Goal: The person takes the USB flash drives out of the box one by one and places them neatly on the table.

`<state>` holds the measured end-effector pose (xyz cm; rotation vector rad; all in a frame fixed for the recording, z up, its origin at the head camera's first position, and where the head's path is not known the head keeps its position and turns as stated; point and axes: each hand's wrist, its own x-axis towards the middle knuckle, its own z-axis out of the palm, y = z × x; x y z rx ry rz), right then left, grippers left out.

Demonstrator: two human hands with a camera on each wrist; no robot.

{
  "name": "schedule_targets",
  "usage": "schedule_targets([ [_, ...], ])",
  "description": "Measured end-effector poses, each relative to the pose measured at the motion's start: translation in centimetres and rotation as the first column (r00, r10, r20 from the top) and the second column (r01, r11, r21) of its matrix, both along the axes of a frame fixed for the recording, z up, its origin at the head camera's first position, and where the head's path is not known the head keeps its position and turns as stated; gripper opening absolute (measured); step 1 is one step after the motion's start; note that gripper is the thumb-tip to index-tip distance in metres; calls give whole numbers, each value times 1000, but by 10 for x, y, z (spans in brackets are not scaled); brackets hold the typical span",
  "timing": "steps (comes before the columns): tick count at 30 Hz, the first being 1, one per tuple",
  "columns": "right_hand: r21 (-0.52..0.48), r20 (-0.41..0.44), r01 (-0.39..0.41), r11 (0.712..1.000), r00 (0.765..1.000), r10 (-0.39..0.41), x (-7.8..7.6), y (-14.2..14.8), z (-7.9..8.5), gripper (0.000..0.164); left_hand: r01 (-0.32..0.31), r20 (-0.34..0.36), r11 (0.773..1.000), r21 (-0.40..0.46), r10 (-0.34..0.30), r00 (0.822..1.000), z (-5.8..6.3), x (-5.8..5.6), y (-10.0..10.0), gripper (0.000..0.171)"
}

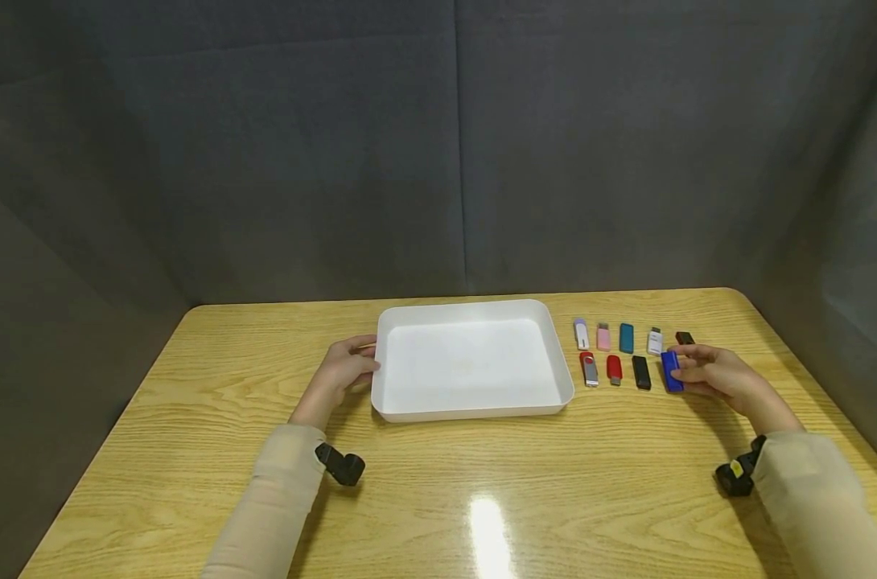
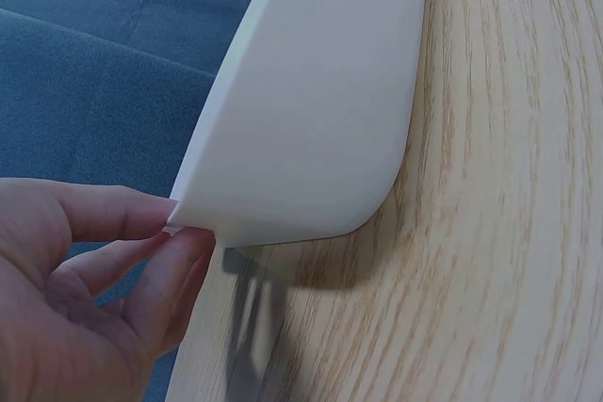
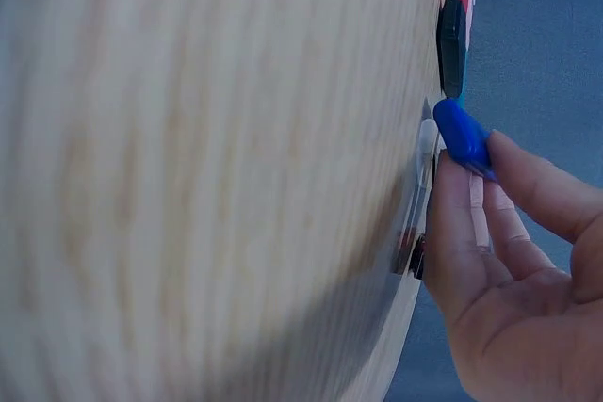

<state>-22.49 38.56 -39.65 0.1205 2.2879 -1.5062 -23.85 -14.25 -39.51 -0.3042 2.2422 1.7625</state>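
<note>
A shallow white tray (image 1: 475,414) stands near the middle of the table's far half. My left hand (image 1: 347,367) pinches its left rim between thumb and fingers; the left wrist view shows the tray's outer wall (image 2: 311,101) and the hand (image 2: 104,270) at its edge. On the right, my right hand (image 1: 721,374) pinches a blue USB stick (image 1: 671,371) between thumb and fingertips. In the right wrist view that blue stick (image 3: 462,138) is tilted, its one end between the fingers of the hand (image 3: 518,261).
Several other USB sticks lie in two rows right of the tray: white-and-lilac (image 1: 581,334), pink (image 1: 603,337), teal (image 1: 627,338), white (image 1: 655,341), red-and-silver (image 1: 588,369), red (image 1: 614,370) and black (image 1: 641,373). A dark one (image 1: 685,338) lies behind the right hand. Dark curtains (image 1: 323,161) surround the table.
</note>
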Motion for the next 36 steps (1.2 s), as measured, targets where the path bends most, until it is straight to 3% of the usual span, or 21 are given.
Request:
schedule_targets([
  [20, 55, 36, -2, 998, 999, 0, -2, 0, -1, 68, -3, 14, 1000, 9, 3, 1000, 1, 0, 0, 57],
  [36, 95, 54, -32, 995, 998, 27, -4, -2, 2, 61, 3, 10, 1000, -6, -3, 1000, 1, 0, 0, 56],
])
